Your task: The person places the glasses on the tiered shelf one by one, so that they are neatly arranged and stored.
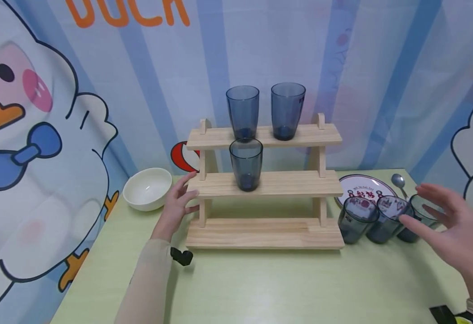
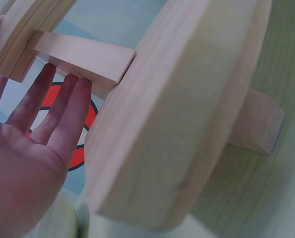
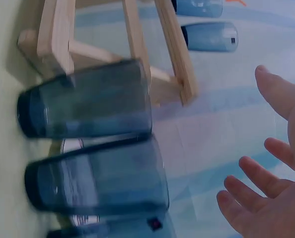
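Observation:
A three-tier wooden shelf (image 1: pixel 293 183) stands on the table. Two blue-tinted glass tumblers (image 1: pixel 242 110) are upright on its top tier, and another tumbler (image 1: pixel 247 166) is on the middle one. My left hand (image 1: pixel 175 209) is at the shelf's left side; its extended fingertips meet the wooden upright (image 2: pixel 88 57) in the left wrist view. To the right of the shelf, three more tumblers (image 1: pixel 355 222) stand in a row. Over the rightmost tumbler (image 1: pixel 416 211) hovers my right hand (image 1: pixel 457 234), fingers spread and holding nothing. The right wrist view shows the tumblers (image 3: pixel 95 176) apart from that hand.
A white bowl (image 1: pixel 139 204) sits left of the shelf. Behind the row of tumblers lie a printed plate (image 1: pixel 346 183) and a metal spoon (image 1: pixel 398 181). A blue striped cloth (image 1: pixel 163 85) with duck drawings hangs behind the pale green table (image 1: pixel 261 288).

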{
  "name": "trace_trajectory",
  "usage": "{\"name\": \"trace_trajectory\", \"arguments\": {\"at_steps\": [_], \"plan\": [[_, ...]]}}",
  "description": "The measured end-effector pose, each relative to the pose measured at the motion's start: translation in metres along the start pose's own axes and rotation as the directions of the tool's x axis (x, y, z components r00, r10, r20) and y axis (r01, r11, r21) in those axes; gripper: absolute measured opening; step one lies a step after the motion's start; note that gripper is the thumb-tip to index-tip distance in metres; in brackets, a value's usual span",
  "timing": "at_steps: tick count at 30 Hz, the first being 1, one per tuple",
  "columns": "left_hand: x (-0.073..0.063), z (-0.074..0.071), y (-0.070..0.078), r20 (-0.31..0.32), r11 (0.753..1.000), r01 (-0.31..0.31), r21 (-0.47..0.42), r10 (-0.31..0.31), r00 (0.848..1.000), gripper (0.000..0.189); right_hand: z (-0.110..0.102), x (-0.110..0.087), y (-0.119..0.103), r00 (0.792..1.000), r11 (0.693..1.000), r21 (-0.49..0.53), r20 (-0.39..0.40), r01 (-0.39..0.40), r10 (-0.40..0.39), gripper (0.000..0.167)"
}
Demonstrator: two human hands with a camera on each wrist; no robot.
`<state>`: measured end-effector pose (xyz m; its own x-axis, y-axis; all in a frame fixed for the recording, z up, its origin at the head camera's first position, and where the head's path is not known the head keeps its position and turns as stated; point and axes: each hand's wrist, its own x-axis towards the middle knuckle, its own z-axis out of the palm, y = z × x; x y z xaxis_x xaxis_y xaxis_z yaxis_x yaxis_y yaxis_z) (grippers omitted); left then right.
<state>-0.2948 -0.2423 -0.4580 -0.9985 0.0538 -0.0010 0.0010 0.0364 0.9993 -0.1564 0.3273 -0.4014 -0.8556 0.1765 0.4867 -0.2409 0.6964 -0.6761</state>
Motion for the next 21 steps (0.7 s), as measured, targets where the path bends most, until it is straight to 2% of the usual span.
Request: {"name": "trace_trajectory", "arguments": {"at_steps": [5,11,16,21], "plan": [[0.0,0.0,0.0,0.005,1.0,-0.002,-0.007,0.002,1.0,0.06,-0.007,0.002,0.023,0.995,0.994,-0.068,-0.039,-0.089,0.086,0.078],[-0.002,0.0,-0.001,-0.004,1.0,-0.016,0.001,0.016,1.0,0.058,-0.011,0.002,0.053,0.988,0.981,-0.119,-0.022,-0.155,0.153,0.084],[-0.002,0.001,-0.002,-0.007,1.0,-0.014,-0.002,0.014,1.0,0.059,-0.009,-0.002,0.078,0.982,0.983,-0.032,0.055,-0.178,0.18,0.092],[-0.001,0.0,0.0,-0.008,1.0,-0.013,-0.005,0.012,1.0,0.061,-0.006,-0.004,0.1,0.967,0.974,0.056,0.145,-0.219,0.209,0.096]]}}
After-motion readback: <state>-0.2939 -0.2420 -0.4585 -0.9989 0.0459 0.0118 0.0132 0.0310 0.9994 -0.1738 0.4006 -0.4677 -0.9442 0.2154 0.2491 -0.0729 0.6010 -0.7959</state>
